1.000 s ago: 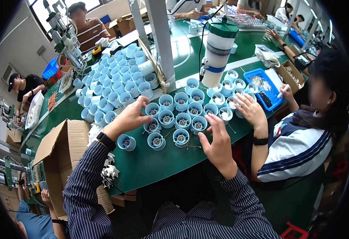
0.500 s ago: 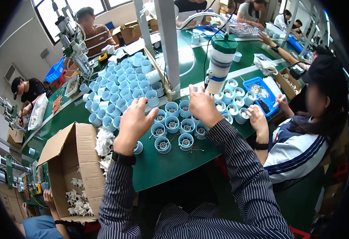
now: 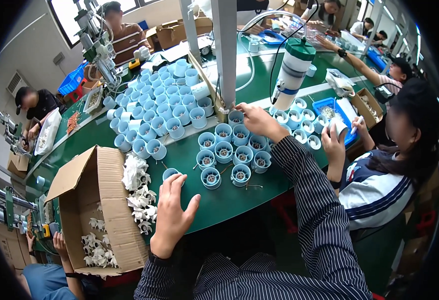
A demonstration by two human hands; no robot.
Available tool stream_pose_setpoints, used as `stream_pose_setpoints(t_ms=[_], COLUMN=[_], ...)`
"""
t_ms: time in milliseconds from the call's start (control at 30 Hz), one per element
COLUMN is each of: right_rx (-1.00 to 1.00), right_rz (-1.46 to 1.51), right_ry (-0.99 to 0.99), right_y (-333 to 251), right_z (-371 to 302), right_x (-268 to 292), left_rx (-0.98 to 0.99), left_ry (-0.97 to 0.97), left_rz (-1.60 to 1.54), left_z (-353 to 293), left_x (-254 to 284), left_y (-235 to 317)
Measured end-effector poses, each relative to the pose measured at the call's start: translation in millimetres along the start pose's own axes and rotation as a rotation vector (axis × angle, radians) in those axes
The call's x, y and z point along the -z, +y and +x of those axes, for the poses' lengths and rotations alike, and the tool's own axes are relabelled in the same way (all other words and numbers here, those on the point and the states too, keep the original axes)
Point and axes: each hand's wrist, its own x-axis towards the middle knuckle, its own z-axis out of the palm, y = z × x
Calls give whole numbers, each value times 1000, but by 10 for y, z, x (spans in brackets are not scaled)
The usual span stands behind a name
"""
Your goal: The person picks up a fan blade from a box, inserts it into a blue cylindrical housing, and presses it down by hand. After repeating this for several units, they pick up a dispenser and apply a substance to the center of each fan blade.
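While the right hand bends its fingers over the rim of a blue cup at the far end of the near cluster, head view puts the left hand by the tabletop's near edge, fingertips overlapping a lone cup. Left grip: released, thumb spread wide. Right grip: fingertips at the rim; cannot tell whether they press on it. Handling, as judged: take the cup by its outer wall, fingers clear of the round inner fitting; lift straight up so neighbours in the cluster are not knocked; mind the loose wire at the cluster's near side, which could snag. Surface: green tabletop, near edge curving up to the right; stock cups crowd its far left part, beside a grey post. White parts heap along the left edge, next to an open cardboard box. To the right, a blue tray by a seated co-worker. Room: white canister with green cap above the tabletop, metal press far left, more people at benches behind.
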Motion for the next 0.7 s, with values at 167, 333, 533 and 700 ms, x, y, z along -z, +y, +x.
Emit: stream_pose_setpoints(t_ms=[167,333,533,700], right_rx=[28,124,-63,-88], right_rz=[15,48,253,-98], right_ry=[9,53,90,195], right_y=[-20,-306,-630,-188], right_z=[-152,-642,-1361,-1677], right_x=[133,338,575,492], left_rx=[27,157,108,75], left_ry=[59,60,-11,-64], left_rz=[44,107,10,-101], left_z=[-51,-67,16,85], left_x=[-70,-234,-324,-329], left_y=[-50,-172,-159,-68])
